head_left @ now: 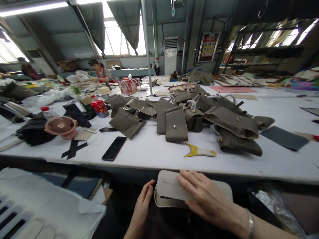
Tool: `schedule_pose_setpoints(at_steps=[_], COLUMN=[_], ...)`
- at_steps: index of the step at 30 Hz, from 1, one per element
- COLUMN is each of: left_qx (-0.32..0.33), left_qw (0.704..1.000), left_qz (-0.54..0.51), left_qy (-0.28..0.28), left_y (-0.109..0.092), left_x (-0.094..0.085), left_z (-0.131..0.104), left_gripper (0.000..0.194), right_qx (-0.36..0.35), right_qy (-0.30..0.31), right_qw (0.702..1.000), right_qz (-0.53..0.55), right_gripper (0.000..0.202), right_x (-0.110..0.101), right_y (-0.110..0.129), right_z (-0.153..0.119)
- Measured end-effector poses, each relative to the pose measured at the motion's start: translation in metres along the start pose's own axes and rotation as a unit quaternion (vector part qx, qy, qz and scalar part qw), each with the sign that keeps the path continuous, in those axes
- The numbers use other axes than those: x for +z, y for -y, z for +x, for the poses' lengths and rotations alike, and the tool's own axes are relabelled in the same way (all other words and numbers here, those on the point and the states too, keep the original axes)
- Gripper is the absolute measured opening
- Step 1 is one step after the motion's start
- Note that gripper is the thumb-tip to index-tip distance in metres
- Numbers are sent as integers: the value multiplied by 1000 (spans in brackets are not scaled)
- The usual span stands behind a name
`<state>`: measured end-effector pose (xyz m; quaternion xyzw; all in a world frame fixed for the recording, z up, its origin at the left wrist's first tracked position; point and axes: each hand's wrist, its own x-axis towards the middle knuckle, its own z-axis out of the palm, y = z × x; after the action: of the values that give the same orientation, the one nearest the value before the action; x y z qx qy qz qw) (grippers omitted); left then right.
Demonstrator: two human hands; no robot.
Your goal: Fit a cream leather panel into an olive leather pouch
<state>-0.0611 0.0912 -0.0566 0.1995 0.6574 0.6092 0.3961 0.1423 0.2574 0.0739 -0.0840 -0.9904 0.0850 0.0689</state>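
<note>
Right hand [206,199] lies flat on a beige pouch [169,187], fingers [190,181] spread loosely over its flap. Left hand [142,205] touches the pouch's left edge, fingers together and slightly curled. The pouch sits low in the lap, just below the tabletop [149,149] edge. Up on the tabletop: a yellow-white scrap [199,151], a phone [114,148], a pile of olive bags [194,116], and a pink fan [61,126] off left.

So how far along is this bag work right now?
A heap of olive bags with snaps fitted already lies on the white table. In hand: a beige piece below the table edge, right hand flat on it, left hand at its edge. Its hardware isn't visible.
</note>
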Motion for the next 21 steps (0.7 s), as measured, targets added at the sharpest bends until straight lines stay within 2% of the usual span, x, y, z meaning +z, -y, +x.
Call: schedule_pose_setpoints(at_steps=[3,6,10,12,14,18,21], left_qx=[-95,-139,-195,-199,-190,-134,-111], left_qw=[974,914,833,811,813,844,861], left_qz=[-202,-368,-482,-502,-506,-500,-484], left_qy=[43,98,189,224,217,139,113], left_y=[22,27,20,20,23,30,29], left_x=[11,33,54,56,54,46,45], left_z=[-2,-10,-17,-16,-13,-9,-9], left_gripper=[60,62,79,83,79,61,59], right_qx=[13,27,19,8,7,27,28], right_qy=[46,110,199,232,239,213,208], right_qw=[997,983,949,934,933,960,968], right_qz=[68,147,242,271,270,181,137], right_gripper=[63,56,52,49,44,48,48], right_x=[-2,-9,-12,-9,-5,0,0], right_y=[-2,-9,-22,-26,-27,-19,-11], right_z=[5,10,20,27,32,35,31])
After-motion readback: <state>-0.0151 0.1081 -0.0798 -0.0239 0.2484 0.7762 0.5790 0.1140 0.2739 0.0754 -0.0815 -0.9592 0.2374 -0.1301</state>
